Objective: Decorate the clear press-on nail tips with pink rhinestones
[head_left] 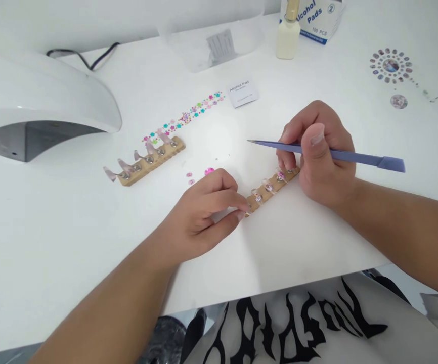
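Note:
With thumb and fingertips together, my left hand (211,215) grips the near left end of a wooden nail display stand (262,202). Several decorated false nails (268,186) are mounted along it. My right hand (325,156) is closed round a pair of blue-purple tweezers (363,158), their thin tip pointing left above the table. The lower fingers of this hand reach down by the stand's right end and partly hide it. Left of the stands' gap are a pink gem (209,172) and two small pink pieces (189,178).
A second wooden stand (154,164) with clear pinkish nails stands left, near a white nail lamp (44,96). Behind lie flower stickers (184,119), an alcohol pad packet (243,92), a polish bottle (288,38) and an alcohol pads box (321,23). Gem stickers (391,65) lie far right.

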{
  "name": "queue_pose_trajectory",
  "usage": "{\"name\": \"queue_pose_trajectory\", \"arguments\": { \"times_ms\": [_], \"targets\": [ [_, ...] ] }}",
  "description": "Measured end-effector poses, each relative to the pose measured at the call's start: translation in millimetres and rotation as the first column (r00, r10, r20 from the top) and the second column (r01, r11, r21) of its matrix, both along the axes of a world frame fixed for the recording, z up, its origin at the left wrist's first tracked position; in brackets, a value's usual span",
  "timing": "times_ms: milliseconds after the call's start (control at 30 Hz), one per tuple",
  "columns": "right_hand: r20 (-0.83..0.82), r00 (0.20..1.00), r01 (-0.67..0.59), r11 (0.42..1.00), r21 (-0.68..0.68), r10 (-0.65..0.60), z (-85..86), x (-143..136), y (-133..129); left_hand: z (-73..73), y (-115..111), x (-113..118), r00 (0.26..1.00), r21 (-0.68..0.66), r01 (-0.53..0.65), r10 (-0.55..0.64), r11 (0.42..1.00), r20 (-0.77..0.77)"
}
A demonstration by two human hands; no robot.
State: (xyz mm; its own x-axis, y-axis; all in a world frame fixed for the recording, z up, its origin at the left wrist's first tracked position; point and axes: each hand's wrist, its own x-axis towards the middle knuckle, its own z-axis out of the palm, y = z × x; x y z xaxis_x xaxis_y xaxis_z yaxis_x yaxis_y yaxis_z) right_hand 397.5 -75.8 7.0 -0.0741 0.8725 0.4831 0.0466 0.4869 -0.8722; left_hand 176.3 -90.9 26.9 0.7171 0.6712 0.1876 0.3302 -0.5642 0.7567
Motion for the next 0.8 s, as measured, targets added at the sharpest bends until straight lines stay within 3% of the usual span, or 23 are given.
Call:
{"name": "queue_pose_trajectory", "arguments": {
  "times_ms": [133, 300, 400, 567, 700, 800],
  "targets": [
    [0.018, 1.000, 0.013, 0.997, -0.078, -0.011, 3.1, 0.9, -3.6, 1.1, 0.0, 0.0, 1.000, 0.166, 0.015, -0.013, 0.986, -0.013],
    [0.002, 1.000, 0.003, 0.997, -0.079, -0.002, 3.3, 0.9, -3.5, 4.4, 1.5, -2.0, 1.000, 0.332, -0.004, 0.004, 0.943, 0.001],
    [0.000, 1.000, 0.000, 0.995, -0.095, 0.000, 3.4, 0.8, -3.1, 4.1, 3.0, -3.4, 0.999, 0.376, -0.010, -0.005, 0.927, 0.041],
    [-0.024, 1.000, -0.019, 0.992, -0.121, 0.017, 5.3, 0.8, -3.9, 0.8, 3.2, -4.5, 0.995, 0.434, 0.081, -0.097, 0.897, 0.015],
    [-0.057, 0.998, -0.033, 0.994, -0.104, 0.027, 3.8, 0.4, -2.3, -1.2, 2.5, -4.7, 0.994, 0.549, 0.106, -0.091, 0.829, -0.055],
    [-0.079, 0.997, -0.031, 0.997, -0.075, 0.025, 2.6, -0.5, -1.3, -0.3, 1.5, -2.9, 0.994, 0.565, 0.107, -0.088, 0.818, -0.060]
  ]
}}
